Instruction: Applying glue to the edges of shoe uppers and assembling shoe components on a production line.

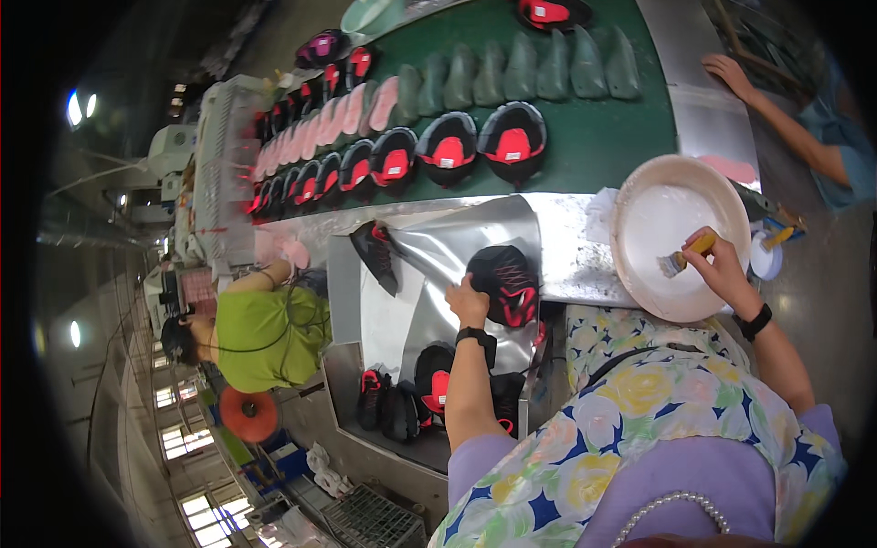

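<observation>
My left hand (468,300) has its fingers closed at the edge of a black and red shoe upper (506,281), which lies on the shiny metal sheet (438,247). Part of that grip is hidden behind the fingers. In my right hand (722,272) is a brush (674,264) with a yellow handle and pale bristles, held over a wide, pale basin (628,205). Whitish residue coats the inside of the basin. Another black and red shoe upper (376,256) lies at the far left of the metal sheet.
A green conveyor belt (603,137) carries rows of black and red uppers (448,151), dark green shoe lasts (522,68) and pink insoles (384,102). More uppers (437,382) sit in a metal bin below my left arm. Co-workers are at left (265,333) and right (827,151).
</observation>
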`<action>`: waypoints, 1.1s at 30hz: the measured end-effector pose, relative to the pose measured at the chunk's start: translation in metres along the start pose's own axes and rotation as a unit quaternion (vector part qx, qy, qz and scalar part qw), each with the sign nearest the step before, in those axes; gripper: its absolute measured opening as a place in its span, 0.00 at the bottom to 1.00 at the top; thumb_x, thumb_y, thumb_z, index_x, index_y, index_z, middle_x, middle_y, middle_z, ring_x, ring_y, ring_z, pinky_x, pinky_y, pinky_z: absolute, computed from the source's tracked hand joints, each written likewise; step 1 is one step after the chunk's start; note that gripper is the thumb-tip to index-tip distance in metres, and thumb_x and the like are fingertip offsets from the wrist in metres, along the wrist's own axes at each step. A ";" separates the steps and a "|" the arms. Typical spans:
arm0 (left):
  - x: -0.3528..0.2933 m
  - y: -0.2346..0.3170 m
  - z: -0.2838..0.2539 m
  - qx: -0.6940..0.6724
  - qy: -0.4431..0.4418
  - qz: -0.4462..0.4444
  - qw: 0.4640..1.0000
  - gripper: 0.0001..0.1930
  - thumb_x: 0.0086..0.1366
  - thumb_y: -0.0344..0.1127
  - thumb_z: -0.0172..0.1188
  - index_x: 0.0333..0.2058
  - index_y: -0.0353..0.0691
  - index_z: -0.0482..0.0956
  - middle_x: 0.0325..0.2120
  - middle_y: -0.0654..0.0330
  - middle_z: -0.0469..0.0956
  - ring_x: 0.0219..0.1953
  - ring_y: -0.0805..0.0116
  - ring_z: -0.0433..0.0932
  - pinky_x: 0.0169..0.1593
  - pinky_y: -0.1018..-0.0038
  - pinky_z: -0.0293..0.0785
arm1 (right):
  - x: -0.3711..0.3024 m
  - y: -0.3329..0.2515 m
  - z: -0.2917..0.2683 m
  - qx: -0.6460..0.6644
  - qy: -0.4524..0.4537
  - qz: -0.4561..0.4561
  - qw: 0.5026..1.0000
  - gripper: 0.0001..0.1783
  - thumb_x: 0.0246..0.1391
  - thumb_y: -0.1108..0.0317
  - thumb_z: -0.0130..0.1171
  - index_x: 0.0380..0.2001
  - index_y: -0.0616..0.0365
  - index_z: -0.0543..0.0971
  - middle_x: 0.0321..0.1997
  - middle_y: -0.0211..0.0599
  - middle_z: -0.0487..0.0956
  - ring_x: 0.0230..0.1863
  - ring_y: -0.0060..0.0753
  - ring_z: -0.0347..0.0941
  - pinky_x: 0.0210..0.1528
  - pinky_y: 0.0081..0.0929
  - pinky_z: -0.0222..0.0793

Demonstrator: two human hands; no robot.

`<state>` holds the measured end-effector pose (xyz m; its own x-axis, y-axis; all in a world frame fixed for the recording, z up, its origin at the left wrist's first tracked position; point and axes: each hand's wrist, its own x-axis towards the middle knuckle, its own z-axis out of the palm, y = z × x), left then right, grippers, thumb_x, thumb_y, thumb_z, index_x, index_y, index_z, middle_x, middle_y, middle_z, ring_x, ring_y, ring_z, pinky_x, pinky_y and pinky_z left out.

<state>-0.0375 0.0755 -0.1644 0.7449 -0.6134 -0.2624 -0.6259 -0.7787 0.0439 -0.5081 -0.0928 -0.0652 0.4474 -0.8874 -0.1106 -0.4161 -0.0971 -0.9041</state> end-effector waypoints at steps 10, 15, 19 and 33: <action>-0.039 0.028 0.025 -0.037 -0.043 0.285 0.957 0.41 0.52 0.24 0.61 0.66 0.57 0.62 0.67 0.46 0.55 0.68 0.38 0.55 0.64 0.42 0.61 | 0.021 0.070 0.003 0.034 0.129 0.088 0.987 0.11 0.58 0.64 0.65 0.34 0.62 0.77 0.27 0.33 0.78 0.28 0.21 0.73 0.32 0.23 0.70; -0.006 0.024 0.021 -0.112 -0.002 0.309 0.945 0.26 0.52 0.20 0.51 0.52 0.42 0.76 0.51 0.49 0.75 0.55 0.47 0.72 0.61 0.60 0.67 | 0.060 0.072 0.058 0.060 0.169 0.053 0.982 0.11 0.56 0.66 0.64 0.33 0.62 0.75 0.27 0.42 0.78 0.28 0.35 0.75 0.34 0.31 0.70; 0.026 -0.002 -0.019 -0.408 -0.107 0.171 0.891 0.25 0.59 0.22 0.50 0.57 0.39 0.74 0.51 0.52 0.78 0.51 0.54 0.79 0.59 0.62 0.72 | 0.044 0.060 0.075 0.042 0.082 0.043 0.995 0.11 0.54 0.66 0.63 0.33 0.61 0.74 0.29 0.48 0.79 0.31 0.49 0.77 0.37 0.39 0.71; 0.019 0.090 -0.059 -0.711 -0.436 0.107 0.542 0.24 0.66 0.33 0.56 0.61 0.41 0.69 0.55 0.56 0.75 0.55 0.58 0.76 0.63 0.61 0.70 | 0.032 -0.004 -0.058 0.025 -0.044 -0.079 0.996 0.12 0.57 0.62 0.63 0.37 0.58 0.76 0.32 0.40 0.80 0.34 0.40 0.77 0.38 0.33 0.70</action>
<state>-0.0658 -0.0135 -0.1085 -0.0892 -0.8966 -0.4338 0.5956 -0.3971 0.6983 -0.5381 -0.1470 -0.0409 0.5729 -0.8196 0.0002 -0.2957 -0.2070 -0.9326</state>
